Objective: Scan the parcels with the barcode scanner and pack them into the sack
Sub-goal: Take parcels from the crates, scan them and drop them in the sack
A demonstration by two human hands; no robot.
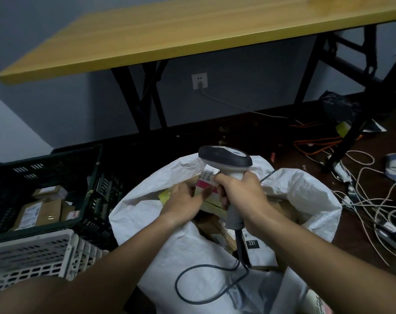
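My right hand (241, 193) has a full grip on the barcode scanner (226, 164), fingers wrapped tight round its grey handle, forefinger up at the trigger, dark head pointing away from me and to the left. Its cable (206, 282) drops from the handle's base and loops across the front of the white sack (192, 252). My left hand (184, 200) is down in the sack's open mouth, fingers curled loosely against a parcel (207, 180) with a white barcode label and a pink band; that parcel sits just under the scanner's head, touching my right forefinger. How firmly my left grip holds it I cannot tell, since the fingertips are tucked behind the package.

Inside the sack more parcels lie piled: brown cardboard ones below my hands and a white label marked 231 (252, 243) just beside the cable. To my left a dark green crate (88, 177) holds several brown boxes (40, 211) with labels, and a white slatted crate (33, 252) stands nearer to me, touching it. Ahead, the yellow wooden counter (192, 35) on black legs spans the view, a wall socket (199, 80) beneath it. Loose white and orange cables (369, 200) sprawl over the dark floor at right.
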